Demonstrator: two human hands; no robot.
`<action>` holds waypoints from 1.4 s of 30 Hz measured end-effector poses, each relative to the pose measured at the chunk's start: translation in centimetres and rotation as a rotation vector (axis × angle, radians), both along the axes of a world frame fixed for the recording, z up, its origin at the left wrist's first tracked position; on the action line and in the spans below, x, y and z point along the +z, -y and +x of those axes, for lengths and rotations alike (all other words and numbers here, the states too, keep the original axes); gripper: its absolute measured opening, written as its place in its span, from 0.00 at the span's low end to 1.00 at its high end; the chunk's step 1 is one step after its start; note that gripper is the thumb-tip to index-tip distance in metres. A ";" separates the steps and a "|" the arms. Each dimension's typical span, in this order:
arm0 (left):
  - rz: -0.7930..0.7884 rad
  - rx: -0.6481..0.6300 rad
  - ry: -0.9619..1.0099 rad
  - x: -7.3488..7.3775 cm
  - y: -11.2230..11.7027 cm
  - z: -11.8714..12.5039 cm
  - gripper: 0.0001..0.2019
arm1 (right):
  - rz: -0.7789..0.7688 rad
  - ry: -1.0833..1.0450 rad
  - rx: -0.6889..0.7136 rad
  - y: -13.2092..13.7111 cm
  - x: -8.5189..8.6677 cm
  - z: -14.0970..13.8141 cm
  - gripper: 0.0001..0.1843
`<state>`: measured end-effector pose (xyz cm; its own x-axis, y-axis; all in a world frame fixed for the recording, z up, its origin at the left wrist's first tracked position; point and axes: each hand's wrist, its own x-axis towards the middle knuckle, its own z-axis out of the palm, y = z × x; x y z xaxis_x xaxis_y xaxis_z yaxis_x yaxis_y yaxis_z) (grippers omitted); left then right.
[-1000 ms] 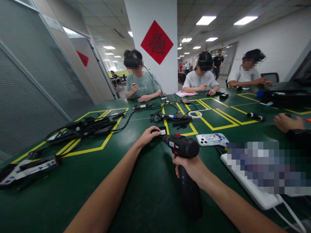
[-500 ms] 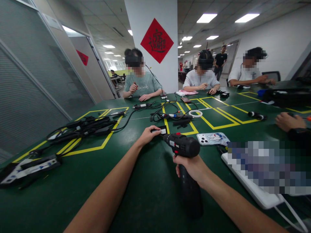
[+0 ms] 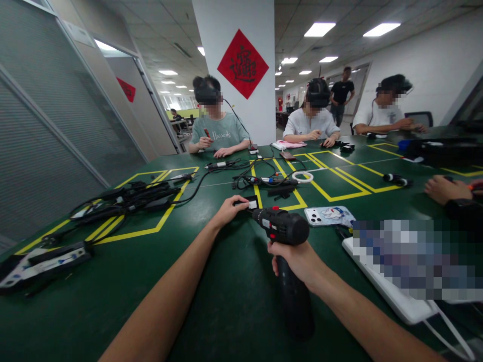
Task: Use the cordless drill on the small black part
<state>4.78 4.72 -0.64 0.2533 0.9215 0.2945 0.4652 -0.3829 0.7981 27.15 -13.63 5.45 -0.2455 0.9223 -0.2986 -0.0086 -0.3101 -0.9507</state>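
My right hand [image 3: 300, 264] is wrapped round the grip of a black cordless drill [image 3: 285, 226] with red details. The drill lies level, its chuck pointing left and its battery end low. My left hand [image 3: 226, 212] is closed on a small flat black part [image 3: 254, 199] that has a white patch; its exact kind is hard to make out. The drill's tip reaches the near edge of this part, close to my left fingertips. Whether the bit touches it cannot be seen.
Black cables and devices [image 3: 132, 198] lie at the left, with a white-and-black device [image 3: 56, 261] nearer. Beyond my hands are more cables [image 3: 264, 178] and a white ring [image 3: 302, 176]. A phone [image 3: 328, 215] and white slab [image 3: 385, 276] lie right; a co-worker's hand [image 3: 441, 190] is beyond.
My hands, the drill and the black part hold nearly the same positions. The view has shifted slightly. Across the table, a person's raised hand now shows a reddish stick-like object.
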 end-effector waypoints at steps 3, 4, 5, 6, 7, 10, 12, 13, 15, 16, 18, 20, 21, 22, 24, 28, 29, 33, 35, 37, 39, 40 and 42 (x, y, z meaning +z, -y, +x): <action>-0.002 -0.008 -0.004 -0.1 0.0 0.0 0.19 | 0.009 -0.006 0.001 -0.1 -0.1 0.0 0.08; 0.001 -0.012 -0.008 -0.1 0.0 -0.1 0.18 | 0.010 -0.010 0.003 -0.1 -0.2 0.1 0.08; 0.005 -0.018 -0.013 -0.1 0.0 -0.1 0.18 | 0.011 -0.011 0.007 -0.1 -0.3 0.1 0.08; 0.009 -0.023 -0.020 -0.1 0.0 -0.1 0.18 | 0.013 -0.009 0.009 -0.1 -0.4 0.1 0.08; 0.013 -0.026 -0.026 0.0 0.0 -0.2 0.18 | 0.016 -0.003 0.010 -0.2 -0.4 0.1 0.08; 0.016 -0.030 -0.037 0.1 0.0 -0.2 0.17 | 0.024 0.018 0.007 -0.1 -0.5 0.1 0.08; 0.011 -0.028 -0.040 0.1 0.1 -0.2 0.17 | 0.024 0.008 0.004 0.0 -0.4 0.1 0.08; 0.008 -0.027 -0.040 0.2 0.1 -0.2 0.18 | 0.023 0.001 0.002 0.1 -0.3 0.1 0.08; 0.003 -0.024 -0.040 0.3 0.2 -0.1 0.18 | 0.025 -0.008 -0.004 0.1 -0.2 0.1 0.09; -0.001 -0.020 -0.039 0.3 0.3 -0.1 0.18 | 0.027 -0.007 -0.006 0.1 -0.2 0.1 0.09; -0.011 -0.011 -0.038 0.4 0.4 0.0 0.19 | 0.029 -0.005 -0.004 0.1 -0.2 0.1 0.09; -0.022 0.003 -0.038 0.6 0.5 0.1 0.19 | 0.022 -0.007 -0.003 0.1 -0.2 0.1 0.09; -0.027 0.008 -0.039 0.6 0.5 0.1 0.19 | 0.018 -0.007 -0.006 0.1 -0.2 0.0 0.08; -0.031 0.012 -0.040 0.6 0.5 0.1 0.19 | 0.015 -0.007 -0.010 0.1 -0.3 0.0 0.08; -0.035 0.012 -0.040 0.6 0.6 0.1 0.19 | 0.006 -0.009 -0.017 0.1 -0.2 0.0 0.08; -0.018 -0.002 -0.035 0.4 0.5 0.0 0.19 | -0.005 -0.024 -0.035 0.1 -0.1 -0.1 0.08; -0.014 -0.006 -0.034 0.4 0.5 -0.1 0.19 | -0.005 -0.026 -0.037 0.1 -0.1 -0.1 0.08; -0.021 -0.019 -0.036 0.5 0.5 -0.1 0.19 | -0.005 -0.045 -0.038 0.0 -0.1 0.0 0.08; -0.024 -0.018 -0.041 0.7 0.6 -0.1 0.19 | -0.011 -0.054 -0.039 0.0 -0.1 0.0 0.08; -0.030 -0.009 -0.042 0.8 0.7 0.0 0.19 | -0.020 -0.052 -0.041 0.0 -0.1 0.0 0.08; -0.048 -0.004 -0.041 0.9 0.8 0.0 0.19 | -0.025 -0.048 -0.045 0.1 -0.1 0.1 0.08; -0.056 -0.003 -0.039 1.0 0.8 0.0 0.19 | -0.023 -0.048 -0.045 0.1 -0.1 0.1 0.08; -0.065 -0.006 -0.038 1.0 0.9 0.0 0.19 | -0.014 -0.050 -0.045 0.1 -0.2 0.0 0.08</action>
